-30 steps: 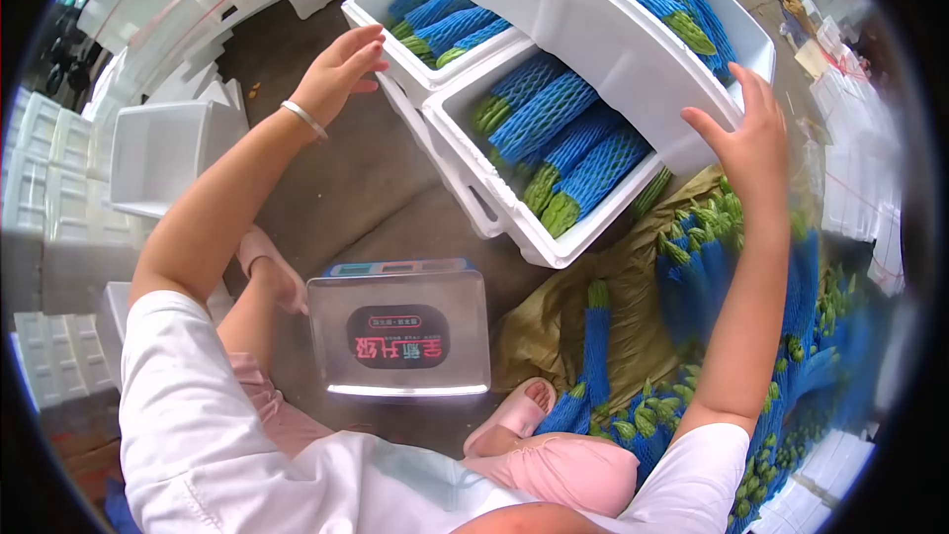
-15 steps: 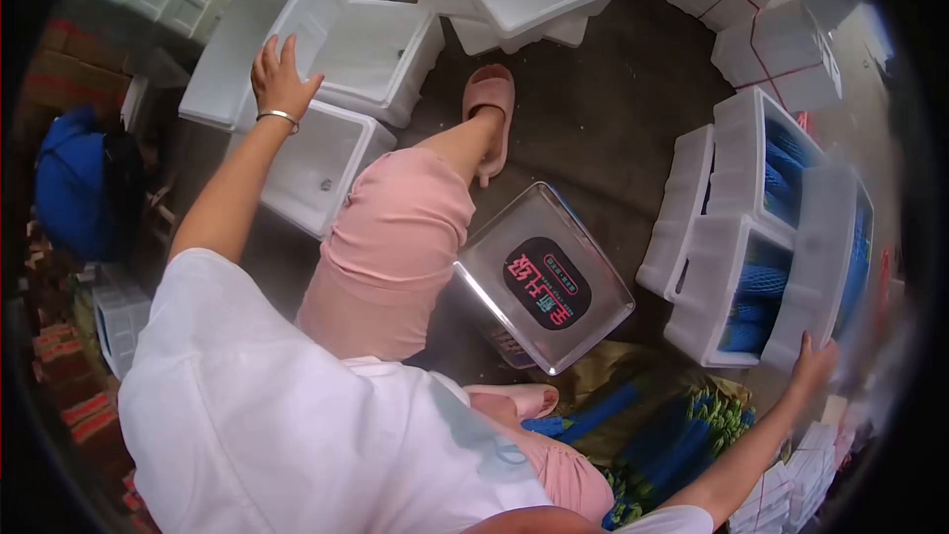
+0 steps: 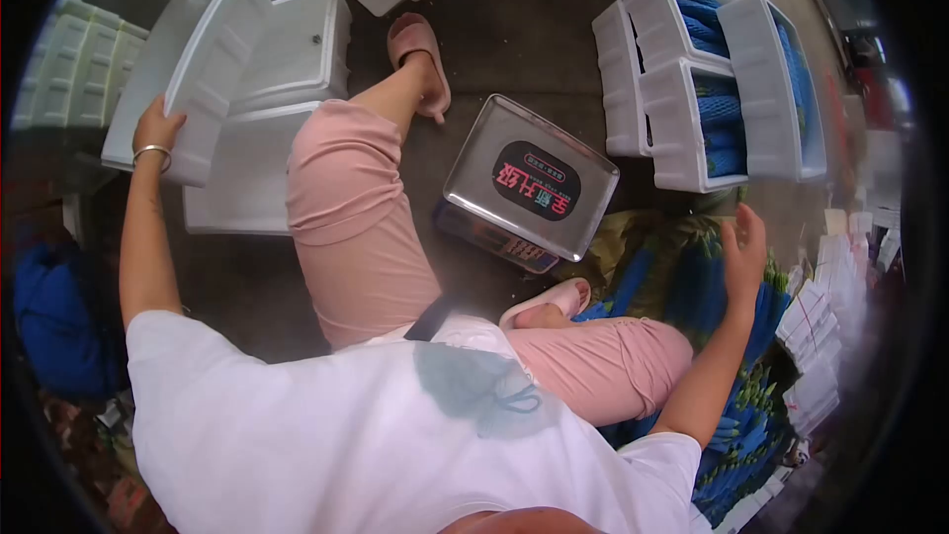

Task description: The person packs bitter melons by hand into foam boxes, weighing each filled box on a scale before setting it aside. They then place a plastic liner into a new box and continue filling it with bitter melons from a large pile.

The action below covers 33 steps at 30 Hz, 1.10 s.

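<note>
At the left, my left hand (image 3: 160, 129) is closed on the edge of a white foam box (image 3: 203, 69) that stands tilted against other boxes. My right hand (image 3: 743, 247) is in the air at the right, fingers apart, holding nothing. It is just below the white foam boxes (image 3: 682, 143) that hold blue-netted bundles (image 3: 720, 111). Under and beside it lie more blue-netted bundles with green tips (image 3: 736, 405). Between my feet is a scale with a metal top (image 3: 573, 203) with nothing on it.
Open white foam boxes (image 3: 282, 54) stand at the upper left, with another (image 3: 237, 173) in front. A blue bag (image 3: 59, 321) lies at the far left. White stacked pieces (image 3: 816, 326) are at the right edge. My sandalled foot (image 3: 420, 54) is on the dark floor.
My left hand has closed on the foam box edge after being open in the air. My right hand has let go of the right-hand box and come back from it. The view has shifted.
</note>
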Available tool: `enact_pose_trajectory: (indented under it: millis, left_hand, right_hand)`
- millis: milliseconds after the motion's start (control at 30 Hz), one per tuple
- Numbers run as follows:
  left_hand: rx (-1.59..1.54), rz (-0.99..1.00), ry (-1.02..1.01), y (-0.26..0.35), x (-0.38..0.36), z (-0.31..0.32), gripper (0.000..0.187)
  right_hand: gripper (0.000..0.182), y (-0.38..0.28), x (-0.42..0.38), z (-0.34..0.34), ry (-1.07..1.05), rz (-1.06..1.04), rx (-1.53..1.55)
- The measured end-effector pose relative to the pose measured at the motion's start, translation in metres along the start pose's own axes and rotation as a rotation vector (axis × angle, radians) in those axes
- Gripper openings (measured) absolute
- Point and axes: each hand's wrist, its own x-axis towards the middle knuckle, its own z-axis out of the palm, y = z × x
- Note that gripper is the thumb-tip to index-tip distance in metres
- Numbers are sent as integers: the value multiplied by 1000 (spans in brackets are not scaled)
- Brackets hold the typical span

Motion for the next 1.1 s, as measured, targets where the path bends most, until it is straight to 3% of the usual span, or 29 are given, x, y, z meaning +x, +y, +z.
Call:
enact_pose_trajectory:
  millis: [33, 133, 200, 300, 333, 400, 567, 633, 700, 767, 867, 900, 967, 1000, 1033, 1067, 1100]
  left_hand:
    - [16, 148, 48, -10, -3, -16, 53]
    - [-338, 285, -134, 25, -43, -84, 42]
    - [-352, 453, -1, 45, -67, -103, 44]
    - [-373, 585, 23, 113, -105, -123, 41]
    - [-380, 611, 14, 135, -111, -120, 41]
    - [-84, 810, 75, 180, -123, -108, 37]
    - [-257, 1330, -111, 301, -166, -54, 36]
    - [-153, 1418, -203, 328, -186, -26, 31]
    - [-125, 1434, -177, 342, -201, 12, 30]
    - [-141, 1416, -331, 354, -214, 33, 30]
    - [-117, 1519, -181, 357, -219, 69, 28]
    - [-103, 1508, -183, 361, -222, 75, 28]
    - [-106, 1448, -228, 368, -230, 84, 24]
    - [-86, 1430, -242, 369, -232, 85, 24]
    - [-16, 1379, -380, 372, -232, 85, 25]
    - [52, 1326, -508, 378, -231, 83, 26]
    - [66, 1317, -506, 384, -230, 77, 26]
  right_hand:
    - [35, 3, -8, 5, 8, 26, 78]
    - [36, -6, -25, 11, -30, 77, 115]
    - [36, -4, -29, 10, -36, 67, 119]
    - [36, -17, -28, -5, -1, 77, 115]
    - [35, -18, -28, -12, 27, 69, 114]
    - [35, -8, -34, -25, 56, 90, 153]
    - [31, 53, -85, -26, 167, 232, 230]
    - [28, 94, -120, -3, 196, 347, 259]
    - [27, 158, -162, 48, 191, 479, 370]
    - [31, 200, -200, 101, 55, 613, 314]
    - [53, 269, -256, 203, -114, 757, 295]
    - [65, 248, -250, 199, -252, 790, 99]
    - [78, 242, -256, 221, -281, 791, 59]
    - [79, 236, -251, 227, -336, 819, 48]
    - [81, 234, -247, 232, -388, 847, 35]
    - [81, 236, -247, 241, -401, 836, 47]
    - [81, 237, -249, 249, -340, 845, -44]
